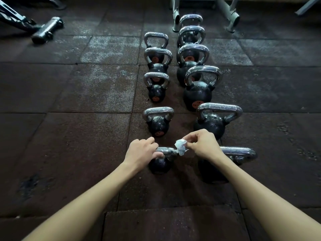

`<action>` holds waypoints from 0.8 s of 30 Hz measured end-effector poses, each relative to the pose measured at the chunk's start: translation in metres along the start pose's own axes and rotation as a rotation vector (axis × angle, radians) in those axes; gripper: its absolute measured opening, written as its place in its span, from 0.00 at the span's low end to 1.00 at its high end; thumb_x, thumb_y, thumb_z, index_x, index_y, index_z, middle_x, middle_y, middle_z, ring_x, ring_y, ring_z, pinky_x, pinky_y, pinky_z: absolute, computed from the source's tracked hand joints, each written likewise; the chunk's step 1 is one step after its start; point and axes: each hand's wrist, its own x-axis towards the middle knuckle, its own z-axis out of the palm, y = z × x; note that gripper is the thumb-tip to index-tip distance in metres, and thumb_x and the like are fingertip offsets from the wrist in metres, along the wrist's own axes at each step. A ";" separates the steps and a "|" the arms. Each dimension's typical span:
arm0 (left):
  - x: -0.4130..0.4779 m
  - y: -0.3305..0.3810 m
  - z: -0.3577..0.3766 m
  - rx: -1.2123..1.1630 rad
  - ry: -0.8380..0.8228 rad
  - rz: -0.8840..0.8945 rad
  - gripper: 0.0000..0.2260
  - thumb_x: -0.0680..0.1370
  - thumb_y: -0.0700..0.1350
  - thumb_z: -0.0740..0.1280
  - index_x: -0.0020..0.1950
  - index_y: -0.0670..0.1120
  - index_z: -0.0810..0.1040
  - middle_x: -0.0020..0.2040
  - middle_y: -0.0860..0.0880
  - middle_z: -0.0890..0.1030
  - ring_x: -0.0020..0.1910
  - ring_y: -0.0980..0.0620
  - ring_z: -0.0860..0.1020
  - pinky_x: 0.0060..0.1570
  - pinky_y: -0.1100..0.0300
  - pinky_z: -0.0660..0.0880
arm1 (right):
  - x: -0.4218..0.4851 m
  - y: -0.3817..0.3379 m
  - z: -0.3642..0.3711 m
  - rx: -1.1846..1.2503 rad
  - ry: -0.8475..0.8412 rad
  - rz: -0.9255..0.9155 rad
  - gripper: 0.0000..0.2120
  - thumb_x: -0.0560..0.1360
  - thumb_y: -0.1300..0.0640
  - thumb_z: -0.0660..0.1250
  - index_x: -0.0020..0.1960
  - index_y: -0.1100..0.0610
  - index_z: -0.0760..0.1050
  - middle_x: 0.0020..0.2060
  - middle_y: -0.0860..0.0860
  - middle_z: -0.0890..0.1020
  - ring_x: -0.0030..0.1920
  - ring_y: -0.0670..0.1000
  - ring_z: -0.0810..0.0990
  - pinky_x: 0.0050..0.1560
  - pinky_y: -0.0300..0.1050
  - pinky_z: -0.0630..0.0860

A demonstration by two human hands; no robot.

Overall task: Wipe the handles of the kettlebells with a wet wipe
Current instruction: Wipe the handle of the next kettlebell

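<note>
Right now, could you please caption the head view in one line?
Person's left hand grips the nearest kettlebell handle while the right hand pinches a crumpled wet wipe at its end.

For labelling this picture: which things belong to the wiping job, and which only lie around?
Job: wet wipe, pinched by right hand; nearest left kettlebell, its handle gripped by left hand; other kettlebells in two rows.
Lying around: black equipment frame, top left; grey rack legs, top.
</note>
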 end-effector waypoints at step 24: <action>0.087 -0.078 -0.053 -0.458 -0.254 -0.761 0.17 0.74 0.56 0.77 0.63 0.61 0.83 0.58 0.58 0.83 0.60 0.53 0.80 0.58 0.57 0.77 | 0.100 -0.075 0.016 0.274 0.281 -0.029 0.08 0.70 0.58 0.74 0.48 0.51 0.88 0.42 0.46 0.87 0.47 0.46 0.84 0.51 0.39 0.79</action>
